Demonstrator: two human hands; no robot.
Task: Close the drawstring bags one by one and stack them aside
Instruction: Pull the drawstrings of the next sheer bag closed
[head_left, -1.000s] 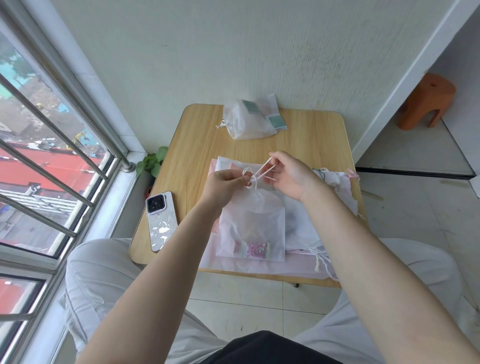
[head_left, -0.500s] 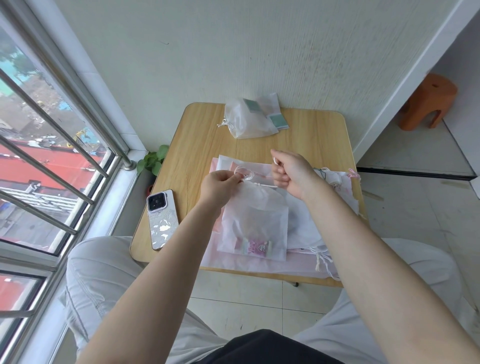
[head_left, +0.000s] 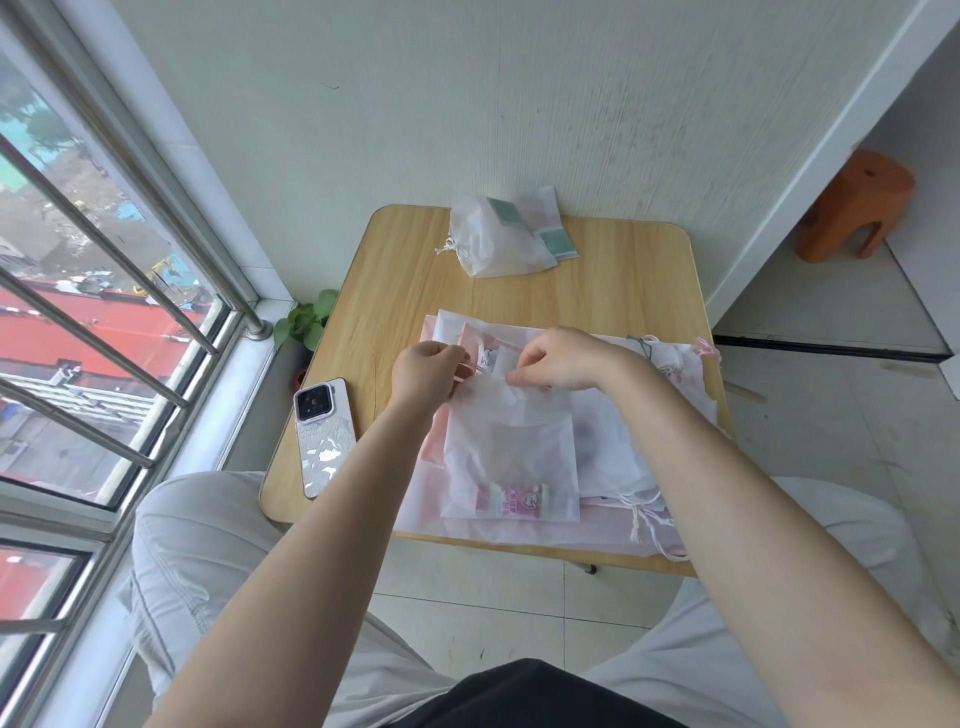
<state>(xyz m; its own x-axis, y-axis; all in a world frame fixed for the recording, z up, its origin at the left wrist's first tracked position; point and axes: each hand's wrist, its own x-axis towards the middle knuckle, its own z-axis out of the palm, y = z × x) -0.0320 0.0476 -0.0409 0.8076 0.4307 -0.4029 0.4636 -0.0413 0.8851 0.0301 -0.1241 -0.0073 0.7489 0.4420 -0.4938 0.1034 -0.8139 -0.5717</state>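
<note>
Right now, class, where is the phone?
The phone lies flat at the table's near-left edge, beside the window, left of the left hand.

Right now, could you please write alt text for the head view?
Two bare hands, left hand and right hand, pinch the top of a translucent white drawstring bag on a small wooden table. Closed bags lie at its far edge, a phone on the left.

Wall (head_left: 519, 104): pale, finely textured | Window (head_left: 78, 338): left, barred, daylight, red roofs outside | Table (head_left: 623, 291): small, light wood, rounded corners, against wall | Floor (head_left: 831, 415): pale tiles | Stool (head_left: 857, 202): orange, far right | Plant (head_left: 306, 319): green, beside sill
</note>
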